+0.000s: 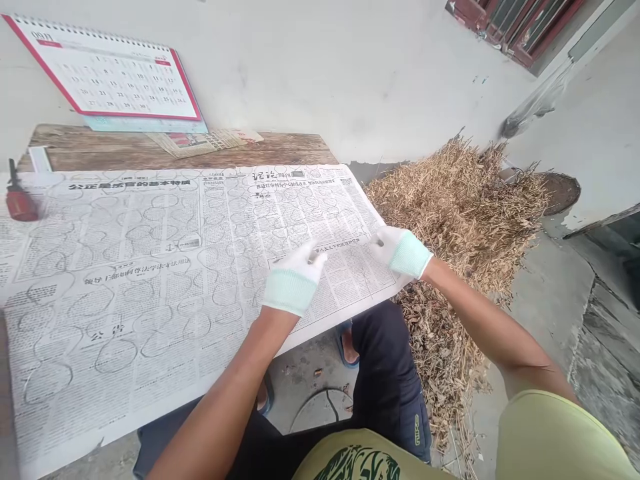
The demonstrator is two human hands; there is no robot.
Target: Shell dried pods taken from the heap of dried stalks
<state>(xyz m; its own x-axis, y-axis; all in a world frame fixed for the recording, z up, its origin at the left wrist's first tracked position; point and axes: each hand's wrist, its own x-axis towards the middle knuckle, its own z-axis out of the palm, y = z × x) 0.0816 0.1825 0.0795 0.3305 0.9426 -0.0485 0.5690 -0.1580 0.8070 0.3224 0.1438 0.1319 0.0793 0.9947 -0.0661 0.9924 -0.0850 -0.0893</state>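
A large sheet of newspaper (165, 287) covers most of the table and hangs past its front edge. Rows of hand-drawn circles mark its print. White gloves with pale green cuffs cover both hands. Over the right part of the sheet is my left hand (299, 267), its fingers curled in and the thumb close to them; whatever they hold, if anything, is too small to make out. At the sheet's right edge, my right hand (397, 250) is closed on the newspaper, with some of its fingers hidden.
A red-handled tool (23, 203) lies on the paper at far left. Behind it, a desk calendar (130, 77) stands against the wall on the wooden tabletop (295, 150), near a folded printed paper (205, 141). A heap of dry stalks (450, 207) covers the floor at right.
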